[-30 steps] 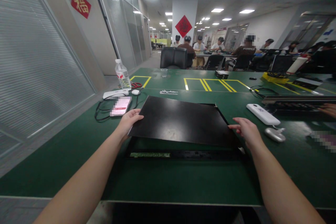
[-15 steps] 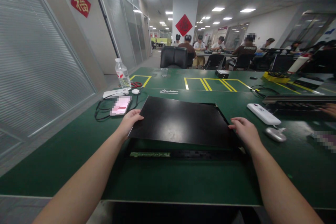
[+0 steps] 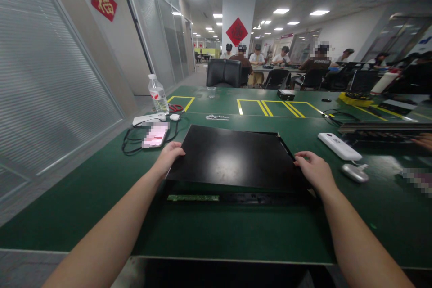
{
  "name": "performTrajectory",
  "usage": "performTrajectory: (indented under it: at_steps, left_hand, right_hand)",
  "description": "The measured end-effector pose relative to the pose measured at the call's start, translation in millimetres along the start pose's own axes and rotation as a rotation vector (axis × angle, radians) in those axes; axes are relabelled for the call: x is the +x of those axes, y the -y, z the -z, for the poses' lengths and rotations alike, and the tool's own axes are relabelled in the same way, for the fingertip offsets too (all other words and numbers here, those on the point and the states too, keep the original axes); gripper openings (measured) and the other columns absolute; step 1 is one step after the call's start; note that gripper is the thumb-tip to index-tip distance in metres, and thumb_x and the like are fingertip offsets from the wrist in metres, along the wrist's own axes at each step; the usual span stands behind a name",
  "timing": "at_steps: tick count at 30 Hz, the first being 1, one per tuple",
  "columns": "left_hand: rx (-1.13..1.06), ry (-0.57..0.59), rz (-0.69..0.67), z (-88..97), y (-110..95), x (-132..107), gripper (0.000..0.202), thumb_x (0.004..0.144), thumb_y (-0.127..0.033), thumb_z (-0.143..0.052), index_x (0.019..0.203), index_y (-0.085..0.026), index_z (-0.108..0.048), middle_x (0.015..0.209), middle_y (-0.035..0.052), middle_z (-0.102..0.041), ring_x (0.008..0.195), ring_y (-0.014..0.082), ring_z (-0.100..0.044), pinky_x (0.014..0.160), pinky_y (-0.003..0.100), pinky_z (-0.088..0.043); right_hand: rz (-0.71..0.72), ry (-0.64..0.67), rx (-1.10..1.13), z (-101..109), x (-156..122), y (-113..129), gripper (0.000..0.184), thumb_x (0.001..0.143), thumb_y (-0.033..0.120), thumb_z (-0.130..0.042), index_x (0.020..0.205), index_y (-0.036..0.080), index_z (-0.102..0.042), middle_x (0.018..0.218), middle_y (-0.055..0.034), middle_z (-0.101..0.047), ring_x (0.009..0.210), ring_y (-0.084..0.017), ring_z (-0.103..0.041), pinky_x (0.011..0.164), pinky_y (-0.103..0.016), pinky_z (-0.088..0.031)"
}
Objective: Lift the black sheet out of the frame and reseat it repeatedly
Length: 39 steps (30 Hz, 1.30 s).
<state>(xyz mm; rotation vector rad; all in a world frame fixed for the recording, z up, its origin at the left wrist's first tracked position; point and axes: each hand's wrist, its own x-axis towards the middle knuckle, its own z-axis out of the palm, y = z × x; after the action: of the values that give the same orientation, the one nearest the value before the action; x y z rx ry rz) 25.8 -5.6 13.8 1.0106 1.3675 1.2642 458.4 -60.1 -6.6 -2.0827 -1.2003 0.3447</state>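
From where I stand, I see a big black sheet (image 3: pixel 232 155) sitting a bit crooked over a black frame (image 3: pixel 263 199) on the green table (image 3: pixel 236 234). The left hand (image 3: pixel 170 156) pinches the sheet's left side, thumb on top. The right hand (image 3: pixel 313 170) has its fingers bent at the other side, but I can't tell if they hold the sheet, the frame or both.

The near bar of the frame pokes out, with a green strip (image 3: pixel 193 198) on it. That strip looks easy to hurt, so I'd not let the sheet bump or scrape it. The sheet looks thin, so I think both sides should move together, slowly, with no bending or twisting. Soft fingers by the edges seem best, since the shiny top may get smudges. The phone (image 3: pixel 155 135) is near the left hand, so elbows and corners should mind it.
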Motion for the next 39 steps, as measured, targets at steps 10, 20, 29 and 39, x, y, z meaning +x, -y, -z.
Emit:
performTrajectory:
  at_steps: [10,20,29,39]
  left_hand:
    - [0.053,-0.032,0.01,0.0,3.5,4.3,0.03,0.047,-0.02,-0.065,0.076,-0.02,-0.06,0.056,-0.0041,-0.064,0.053,0.0167,-0.058,0.05,0.025,-0.044]
    - [0.109,-0.12,0.012,-1.6,3.6,5.5,0.022,0.051,-0.024,-0.061,0.072,-0.021,-0.062,0.06,-0.0037,-0.062,0.06,0.0182,-0.058,0.053,0.027,-0.044]
    - [0.029,-0.123,-0.054,-2.8,5.1,7.6,0.015,0.052,-0.026,-0.062,0.066,-0.021,-0.063,0.06,-0.0029,-0.062,0.065,0.0186,-0.058,0.06,0.028,-0.046]
    - [-0.001,-0.111,-0.124,4.2,16.0,21.0,0.019,0.055,-0.032,-0.068,0.068,-0.018,-0.069,0.077,0.0023,-0.073,0.087,0.0255,-0.066,0.075,0.032,-0.051]
  right_hand:
    - [0.055,-0.01,-0.16,-1.5,0.9,-2.1,0.024,0.076,0.04,-0.058,0.087,0.026,-0.075,0.08,-0.006,-0.073,0.072,-0.023,-0.063,0.063,-0.033,-0.04]
    - [0.056,0.033,-0.272,0.1,0.0,-0.3,0.033,0.081,0.042,-0.051,0.097,0.025,-0.075,0.088,-0.0064,-0.074,0.077,-0.024,-0.065,0.064,-0.032,-0.042]
    - [0.074,0.021,-0.276,-0.3,-0.2,-1.5,0.034,0.08,0.043,-0.051,0.096,0.025,-0.075,0.089,-0.0071,-0.074,0.076,-0.023,-0.064,0.063,-0.032,-0.041]
    - [0.088,0.017,-0.266,-1.1,-2.9,1.0,0.032,0.08,0.041,-0.051,0.095,0.025,-0.075,0.09,-0.0059,-0.074,0.078,-0.023,-0.065,0.065,-0.032,-0.042]
